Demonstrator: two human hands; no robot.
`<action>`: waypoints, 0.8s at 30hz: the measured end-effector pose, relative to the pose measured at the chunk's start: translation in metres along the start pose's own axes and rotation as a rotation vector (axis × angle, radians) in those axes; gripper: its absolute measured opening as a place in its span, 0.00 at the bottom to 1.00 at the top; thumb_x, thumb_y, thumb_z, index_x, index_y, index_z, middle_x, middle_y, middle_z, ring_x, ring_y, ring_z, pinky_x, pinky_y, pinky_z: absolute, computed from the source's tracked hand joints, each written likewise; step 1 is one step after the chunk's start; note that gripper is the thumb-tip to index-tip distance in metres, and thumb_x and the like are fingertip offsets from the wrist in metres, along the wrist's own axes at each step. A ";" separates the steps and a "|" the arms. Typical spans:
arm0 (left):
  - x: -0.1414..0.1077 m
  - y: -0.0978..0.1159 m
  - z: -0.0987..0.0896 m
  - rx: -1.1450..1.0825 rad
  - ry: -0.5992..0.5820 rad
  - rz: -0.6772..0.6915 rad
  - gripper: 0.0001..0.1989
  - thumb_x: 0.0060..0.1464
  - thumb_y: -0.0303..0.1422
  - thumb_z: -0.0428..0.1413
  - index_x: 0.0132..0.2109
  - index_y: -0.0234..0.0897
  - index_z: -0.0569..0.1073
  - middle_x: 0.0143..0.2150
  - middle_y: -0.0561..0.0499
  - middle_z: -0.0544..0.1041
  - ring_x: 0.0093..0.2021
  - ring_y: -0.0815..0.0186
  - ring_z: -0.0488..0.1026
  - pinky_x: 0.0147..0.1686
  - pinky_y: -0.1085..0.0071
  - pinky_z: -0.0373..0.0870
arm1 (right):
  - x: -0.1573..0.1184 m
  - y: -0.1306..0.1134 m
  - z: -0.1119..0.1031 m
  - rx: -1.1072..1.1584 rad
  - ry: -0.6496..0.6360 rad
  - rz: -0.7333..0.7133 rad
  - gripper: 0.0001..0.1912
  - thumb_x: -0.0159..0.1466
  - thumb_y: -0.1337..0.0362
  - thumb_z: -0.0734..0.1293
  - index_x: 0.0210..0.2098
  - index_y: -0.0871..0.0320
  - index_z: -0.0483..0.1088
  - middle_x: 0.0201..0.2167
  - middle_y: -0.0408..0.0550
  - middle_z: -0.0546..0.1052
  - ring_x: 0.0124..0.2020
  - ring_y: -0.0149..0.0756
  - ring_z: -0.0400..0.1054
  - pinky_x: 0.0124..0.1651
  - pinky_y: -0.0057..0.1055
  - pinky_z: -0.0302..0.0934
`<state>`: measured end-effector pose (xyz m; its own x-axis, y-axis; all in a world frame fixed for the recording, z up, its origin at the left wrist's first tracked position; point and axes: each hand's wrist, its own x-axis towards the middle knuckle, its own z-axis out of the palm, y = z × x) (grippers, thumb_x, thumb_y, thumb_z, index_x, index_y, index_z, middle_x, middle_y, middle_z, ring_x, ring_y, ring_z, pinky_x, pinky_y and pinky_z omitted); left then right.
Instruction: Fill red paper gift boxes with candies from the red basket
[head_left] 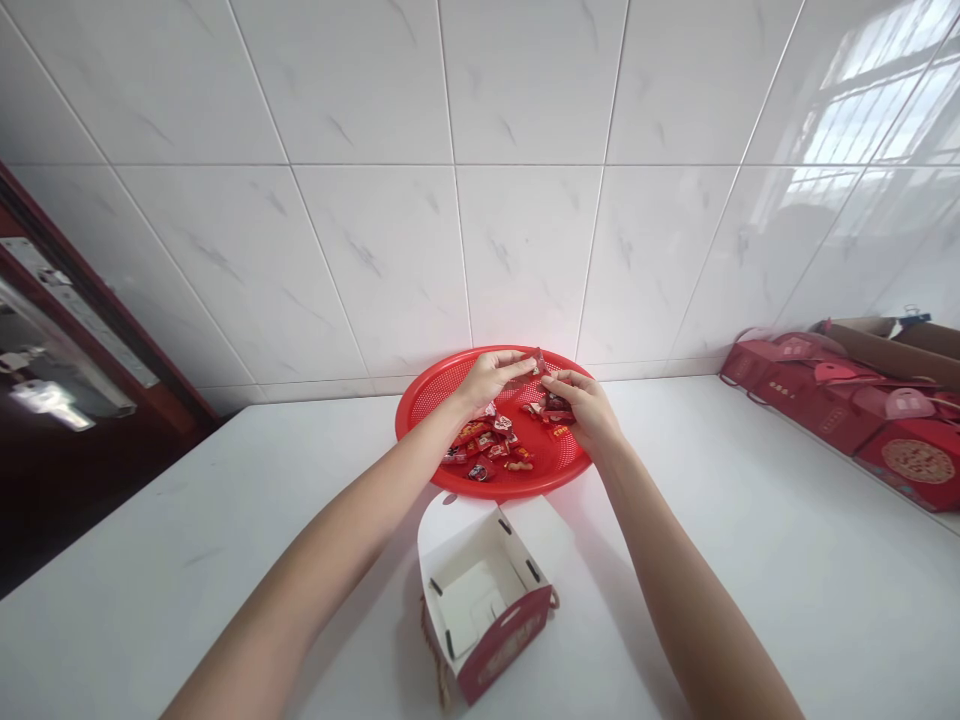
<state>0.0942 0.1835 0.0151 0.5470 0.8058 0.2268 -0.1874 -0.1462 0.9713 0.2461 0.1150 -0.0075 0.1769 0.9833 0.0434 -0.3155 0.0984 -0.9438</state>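
Over the red basket (420, 470), my left hand (491, 380) pinches a small red-wrapped candy (538, 362) between thumb and fingers. Close beside it, my right hand (585, 402) is closed on dark red wrapped candies (556, 400); how many it holds is hard to make out. Loose wrapped candies (486, 440) lie in a heap in the left half of the basket, below my left hand. Nearer to me stands a small red and white gift box (506, 645) with its top open, flaps spread and a rope handle hanging at its side.
Several red gift boxes (832, 400) stand in a row along the right of the white counter (300, 480), with a brown cardboard box (892, 345) behind them. A tiled wall (375, 250) rises at the back. On the left is a dark red door with keys (56, 402) in its lock.
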 end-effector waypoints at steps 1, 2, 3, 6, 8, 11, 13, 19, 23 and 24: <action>0.000 0.000 0.000 -0.003 0.002 0.006 0.18 0.44 0.44 0.72 0.34 0.34 0.81 0.36 0.47 0.82 0.40 0.62 0.78 0.50 0.63 0.70 | 0.000 0.000 0.000 -0.009 -0.010 0.009 0.18 0.47 0.58 0.81 0.25 0.57 0.70 0.23 0.43 0.75 0.24 0.31 0.71 0.25 0.25 0.66; 0.000 0.000 0.001 -0.004 0.000 0.009 0.18 0.43 0.44 0.73 0.34 0.34 0.81 0.36 0.47 0.82 0.40 0.62 0.78 0.50 0.63 0.71 | -0.001 -0.001 0.000 -0.021 -0.022 0.018 0.18 0.47 0.57 0.81 0.25 0.57 0.70 0.22 0.44 0.75 0.24 0.31 0.71 0.24 0.24 0.64; 0.000 0.000 0.001 -0.004 -0.002 0.010 0.19 0.43 0.44 0.73 0.34 0.33 0.81 0.36 0.47 0.82 0.40 0.63 0.78 0.50 0.63 0.71 | -0.001 -0.001 0.001 -0.034 -0.033 0.026 0.18 0.47 0.57 0.81 0.25 0.58 0.71 0.21 0.44 0.75 0.24 0.31 0.71 0.23 0.23 0.62; 0.001 -0.001 0.002 -0.001 -0.007 0.007 0.19 0.41 0.44 0.74 0.34 0.33 0.82 0.35 0.47 0.83 0.39 0.62 0.78 0.49 0.62 0.71 | -0.002 -0.002 0.001 -0.066 -0.054 0.037 0.18 0.47 0.56 0.81 0.25 0.58 0.71 0.18 0.44 0.75 0.22 0.31 0.69 0.21 0.23 0.60; 0.001 -0.001 0.001 0.005 -0.003 0.006 0.19 0.41 0.44 0.74 0.33 0.33 0.82 0.35 0.47 0.83 0.39 0.62 0.78 0.49 0.62 0.71 | -0.003 -0.002 0.001 -0.081 -0.057 0.035 0.17 0.46 0.56 0.80 0.24 0.57 0.71 0.17 0.43 0.75 0.20 0.31 0.68 0.22 0.24 0.60; 0.002 -0.002 -0.002 0.017 0.007 -0.004 0.19 0.39 0.43 0.75 0.34 0.33 0.83 0.35 0.46 0.83 0.38 0.62 0.78 0.50 0.61 0.71 | -0.003 -0.003 0.002 -0.104 -0.059 0.031 0.15 0.47 0.58 0.79 0.22 0.56 0.69 0.17 0.42 0.74 0.19 0.31 0.67 0.22 0.26 0.60; 0.002 -0.003 -0.003 0.023 0.014 -0.013 0.20 0.37 0.42 0.75 0.34 0.33 0.83 0.35 0.46 0.84 0.38 0.61 0.78 0.50 0.60 0.71 | -0.003 -0.003 0.002 -0.123 -0.062 0.024 0.14 0.48 0.60 0.78 0.21 0.56 0.69 0.16 0.41 0.73 0.19 0.31 0.66 0.22 0.26 0.59; 0.005 -0.005 -0.007 0.038 0.037 -0.039 0.20 0.32 0.40 0.76 0.33 0.33 0.83 0.32 0.45 0.83 0.36 0.60 0.79 0.49 0.58 0.72 | -0.005 -0.003 0.004 -0.157 -0.061 0.000 0.09 0.48 0.66 0.74 0.20 0.55 0.69 0.16 0.39 0.72 0.18 0.30 0.64 0.22 0.28 0.58; 0.004 -0.005 -0.007 0.045 0.050 -0.047 0.20 0.31 0.40 0.77 0.32 0.34 0.83 0.31 0.46 0.83 0.36 0.59 0.78 0.48 0.57 0.72 | -0.007 -0.004 0.007 -0.163 -0.057 -0.005 0.08 0.47 0.66 0.73 0.21 0.55 0.70 0.16 0.39 0.72 0.18 0.30 0.63 0.22 0.27 0.58; 0.003 -0.004 -0.006 0.046 0.050 -0.045 0.20 0.32 0.40 0.76 0.32 0.34 0.83 0.32 0.46 0.83 0.36 0.59 0.78 0.48 0.58 0.72 | -0.007 -0.004 0.007 -0.161 -0.056 -0.004 0.08 0.47 0.66 0.74 0.21 0.55 0.70 0.16 0.39 0.72 0.18 0.30 0.63 0.22 0.27 0.58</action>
<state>0.0916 0.1905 0.0113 0.5126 0.8394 0.1806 -0.1257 -0.1346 0.9829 0.2394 0.1085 -0.0015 0.1236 0.9905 0.0609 -0.1608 0.0805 -0.9837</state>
